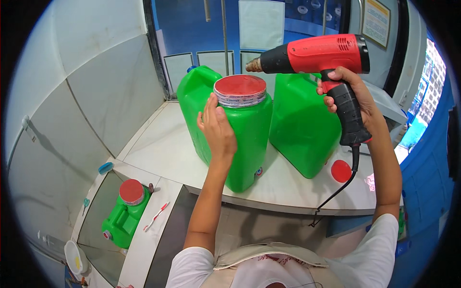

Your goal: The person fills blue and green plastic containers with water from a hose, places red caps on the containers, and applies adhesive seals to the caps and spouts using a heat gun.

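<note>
A red and black heat gun (324, 54) is in my right hand (353, 91), whose fingers wrap round its black handle. Its metal nozzle points left, just above and beside the red lid (240, 85) of a big green jerrycan (242, 144). Clear printed plastic film (241, 101) rings the neck under that lid. With fingers stretched out, my left hand (217, 128) lies against the jerrycan's left side, fingertips close to the neck. The gun's black cord (355, 158) hangs down past the counter's edge.
Another green jerrycan (306, 122) stands to the right on the white counter (153, 139), near a loose red lid (341, 171). Lower left are a smaller green can (126, 218), a toothbrush (157, 216), a blue brush (105, 167) and a white basin (76, 257).
</note>
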`<control>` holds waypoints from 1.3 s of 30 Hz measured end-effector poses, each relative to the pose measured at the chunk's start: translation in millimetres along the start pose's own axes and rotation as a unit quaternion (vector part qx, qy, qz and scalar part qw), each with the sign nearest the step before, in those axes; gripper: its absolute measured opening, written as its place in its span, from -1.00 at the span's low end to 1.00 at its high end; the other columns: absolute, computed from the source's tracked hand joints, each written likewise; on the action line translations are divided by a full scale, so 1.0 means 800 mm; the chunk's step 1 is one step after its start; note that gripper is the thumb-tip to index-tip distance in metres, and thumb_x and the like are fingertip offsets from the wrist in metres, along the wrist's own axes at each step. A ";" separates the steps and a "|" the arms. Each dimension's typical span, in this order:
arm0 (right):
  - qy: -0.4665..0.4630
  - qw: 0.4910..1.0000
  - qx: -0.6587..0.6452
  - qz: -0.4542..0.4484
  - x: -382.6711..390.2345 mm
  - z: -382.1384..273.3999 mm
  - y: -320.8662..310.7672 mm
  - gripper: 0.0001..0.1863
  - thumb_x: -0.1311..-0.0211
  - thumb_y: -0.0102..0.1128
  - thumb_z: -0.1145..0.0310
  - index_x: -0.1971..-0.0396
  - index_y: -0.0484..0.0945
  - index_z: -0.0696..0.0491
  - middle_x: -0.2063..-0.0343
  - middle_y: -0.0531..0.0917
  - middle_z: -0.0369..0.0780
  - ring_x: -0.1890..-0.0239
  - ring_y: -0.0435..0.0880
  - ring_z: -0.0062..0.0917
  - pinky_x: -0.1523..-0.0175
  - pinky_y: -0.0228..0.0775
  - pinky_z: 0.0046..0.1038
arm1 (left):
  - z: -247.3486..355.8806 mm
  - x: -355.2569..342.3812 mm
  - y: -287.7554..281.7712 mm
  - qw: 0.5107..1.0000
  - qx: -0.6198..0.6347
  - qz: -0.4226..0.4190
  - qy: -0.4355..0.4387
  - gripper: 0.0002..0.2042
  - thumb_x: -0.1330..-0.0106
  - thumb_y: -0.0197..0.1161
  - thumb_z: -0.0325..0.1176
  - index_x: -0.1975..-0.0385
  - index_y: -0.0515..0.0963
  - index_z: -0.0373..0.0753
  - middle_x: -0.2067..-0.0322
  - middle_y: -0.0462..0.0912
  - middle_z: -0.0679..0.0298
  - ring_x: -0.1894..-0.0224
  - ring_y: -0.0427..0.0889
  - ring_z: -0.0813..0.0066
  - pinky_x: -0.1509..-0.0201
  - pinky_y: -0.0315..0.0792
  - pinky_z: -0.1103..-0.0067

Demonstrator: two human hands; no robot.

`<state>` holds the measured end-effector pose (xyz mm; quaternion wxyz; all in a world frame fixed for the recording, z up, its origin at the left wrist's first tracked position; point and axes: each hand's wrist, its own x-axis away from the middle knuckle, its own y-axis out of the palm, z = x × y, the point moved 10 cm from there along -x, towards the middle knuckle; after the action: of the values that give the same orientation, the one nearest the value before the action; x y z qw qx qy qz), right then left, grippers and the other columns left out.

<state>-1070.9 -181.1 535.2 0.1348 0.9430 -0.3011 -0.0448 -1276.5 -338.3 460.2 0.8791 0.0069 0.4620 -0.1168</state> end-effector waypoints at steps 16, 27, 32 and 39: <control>-0.072 0.986 0.148 -0.035 0.062 -0.011 0.071 -0.76 0.02 0.11 0.32 0.47 0.45 0.23 0.60 0.55 -0.19 0.74 0.50 -0.64 0.66 0.41 -0.67 | -0.025 0.000 -0.018 0.982 0.181 0.039 -0.042 -0.57 -0.37 -0.35 -0.19 0.04 0.35 -0.38 0.11 0.47 0.05 -0.10 0.30 0.24 -0.25 -0.03 0.42; -0.041 0.994 0.066 -0.079 0.031 -0.002 0.060 -0.78 0.03 0.14 0.33 0.47 0.43 0.20 0.60 0.54 -0.17 0.72 0.52 -0.58 0.64 0.43 -0.63 | -0.037 -0.052 -0.024 0.946 0.283 0.107 -0.118 -0.35 -0.37 -0.46 0.07 -0.25 -0.10 -0.37 -0.27 -0.01 0.01 -0.33 -0.03 0.26 -0.34 -0.18 0.47; -0.019 0.989 0.123 -0.074 -0.001 0.000 0.069 -0.74 0.10 0.19 0.30 0.49 0.43 0.17 0.63 0.51 -0.22 0.72 0.50 -0.61 0.62 0.44 -0.62 | -0.031 -0.039 0.019 0.930 0.324 0.009 -0.175 -0.31 -0.35 -0.52 0.11 -0.27 -0.20 -0.37 -0.30 -0.14 0.02 -0.36 -0.21 0.29 -0.37 -0.36 0.42; -0.076 0.992 0.096 -0.018 0.037 -0.015 0.013 -0.69 0.03 0.16 0.28 0.38 0.45 0.22 0.66 0.52 -0.22 0.74 0.49 -0.63 0.63 0.42 -0.65 | -0.035 -0.058 0.029 0.959 0.240 -0.068 -0.134 -0.23 -0.31 -0.57 0.19 -0.24 -0.13 -0.46 -0.30 -0.11 0.03 -0.36 -0.18 0.32 -0.36 -0.30 0.51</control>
<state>-1050.5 -203.4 549.7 0.0197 0.9508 -0.2962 -0.0892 -1319.7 -303.4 479.2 0.8953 0.1707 0.2979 -0.2839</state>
